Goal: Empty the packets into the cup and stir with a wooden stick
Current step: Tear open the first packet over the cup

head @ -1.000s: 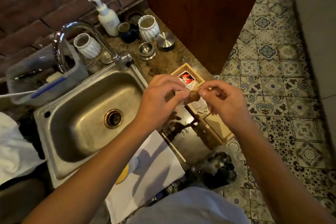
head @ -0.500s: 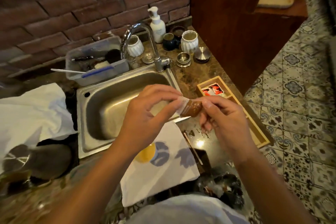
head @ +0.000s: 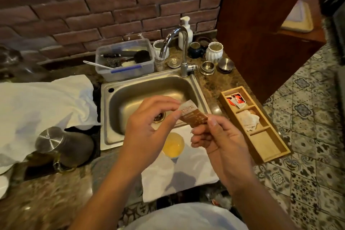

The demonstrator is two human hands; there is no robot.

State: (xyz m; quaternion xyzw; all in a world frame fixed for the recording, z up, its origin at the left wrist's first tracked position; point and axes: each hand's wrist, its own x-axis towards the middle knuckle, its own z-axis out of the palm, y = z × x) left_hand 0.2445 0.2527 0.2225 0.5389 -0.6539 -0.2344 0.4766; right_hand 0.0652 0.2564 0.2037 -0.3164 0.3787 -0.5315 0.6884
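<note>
A small brown packet (head: 192,116) with a white top edge is held between both hands above the front of the sink. My left hand (head: 149,129) pinches its upper left corner. My right hand (head: 216,142) grips its lower right end. Directly below them a cup (head: 172,144) with a yellow inside stands on a white cloth (head: 186,179). A wooden tray (head: 268,147) to the right holds red and white packets (head: 236,100) in its far compartment and crumpled white wrappers (head: 248,120) in the middle one. No wooden stick shows.
A steel sink (head: 130,95) with a curved tap (head: 182,52) lies behind the hands. A plastic tub, white cups, a soap bottle and steel lids line the brick wall. A steel-lidded jar (head: 61,144) lies left beside a white towel (head: 37,106). Tiled floor drops off right.
The view has swung left and up, bringing the yellow cup into sight under the hands. Both hands still hold the brown packet, which now shows more of its length between the fingers.
</note>
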